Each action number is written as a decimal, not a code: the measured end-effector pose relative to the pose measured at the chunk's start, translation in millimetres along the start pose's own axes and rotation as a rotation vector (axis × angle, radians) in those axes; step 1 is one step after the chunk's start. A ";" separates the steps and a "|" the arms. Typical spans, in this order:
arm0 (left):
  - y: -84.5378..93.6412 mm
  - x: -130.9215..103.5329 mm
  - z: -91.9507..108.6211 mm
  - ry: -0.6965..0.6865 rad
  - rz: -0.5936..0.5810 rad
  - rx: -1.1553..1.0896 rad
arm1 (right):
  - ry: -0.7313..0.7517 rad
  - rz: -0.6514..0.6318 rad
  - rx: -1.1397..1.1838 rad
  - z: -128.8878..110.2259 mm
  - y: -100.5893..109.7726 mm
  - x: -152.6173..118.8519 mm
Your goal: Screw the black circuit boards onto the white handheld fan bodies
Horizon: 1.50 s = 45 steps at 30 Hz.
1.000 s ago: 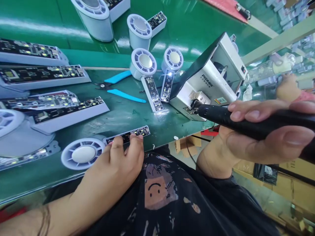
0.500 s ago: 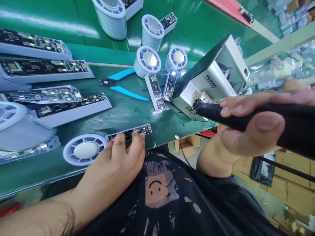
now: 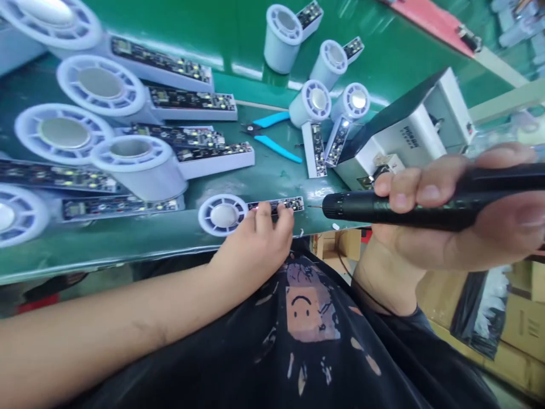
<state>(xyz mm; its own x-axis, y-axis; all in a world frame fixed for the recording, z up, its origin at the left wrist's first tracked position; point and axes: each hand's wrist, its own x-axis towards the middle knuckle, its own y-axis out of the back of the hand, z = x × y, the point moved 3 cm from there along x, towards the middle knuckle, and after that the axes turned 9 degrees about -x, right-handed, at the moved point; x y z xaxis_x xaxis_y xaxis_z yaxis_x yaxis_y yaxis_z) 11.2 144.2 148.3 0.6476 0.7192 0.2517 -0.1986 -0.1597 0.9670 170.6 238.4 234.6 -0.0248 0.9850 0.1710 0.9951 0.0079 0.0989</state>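
My left hand is closed over the strip of a white plastic part, fingertips pressing on its black circuit board. This part has a round, ribbed end with a silvery disc and lies near the table's front edge. A black electric screwdriver is wrapped in my right hand, held level. Its thin bit points left, just short of the board's right end; whether a screw sits on the bit is too small to tell.
A metal screw feeder box stands behind the screwdriver. Blue-handled cutters lie mid-table. Several similar white parts crowd the left, and others stand further back. Cardboard boxes are below the table edge.
My right hand has drawn the screwdriver away from the screw feeder and brought its bit beside the held board. My left hand stays on the same part. The view has shifted left.
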 end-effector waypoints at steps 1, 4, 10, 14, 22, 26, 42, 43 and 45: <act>-0.8 0.0 0.5 0.007 0.000 0.000 | 0.080 0.035 0.049 5.3 -7.4 -2.2; -2.3 1.6 1.2 0.031 -0.007 0.010 | 0.318 0.184 0.165 26.3 -23.9 -5.9; -2.9 1.9 2.0 0.062 0.000 0.026 | 0.310 0.207 0.160 45.2 -34.8 -5.0; -3.0 0.8 1.8 0.058 -0.002 0.018 | 0.294 0.184 0.150 45.8 -34.8 -5.5; -0.8 -0.2 1.2 0.056 -0.009 -0.013 | 0.325 0.176 0.129 49.6 -38.1 -5.3; -0.7 0.3 1.2 0.063 0.004 -0.006 | 0.320 0.145 0.106 50.2 -39.3 -4.1; -7.5 0.0 0.8 0.144 -0.057 -0.104 | 0.220 0.125 0.140 61.3 -36.9 0.6; -6.7 -0.5 0.5 0.134 -0.040 -0.102 | 0.265 0.138 0.142 53.8 -24.8 1.5; -3.8 -1.6 -1.1 0.091 0.000 -0.081 | 0.376 0.222 0.097 34.3 6.9 1.2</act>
<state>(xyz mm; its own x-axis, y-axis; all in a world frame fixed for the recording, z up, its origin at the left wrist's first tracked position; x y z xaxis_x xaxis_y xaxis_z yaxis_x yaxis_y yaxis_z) 10.0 144.4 144.2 0.5789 0.7781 0.2437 -0.2597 -0.1074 0.9597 180.8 245.6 201.9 0.1749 0.8334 0.5243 0.9842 -0.1628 -0.0697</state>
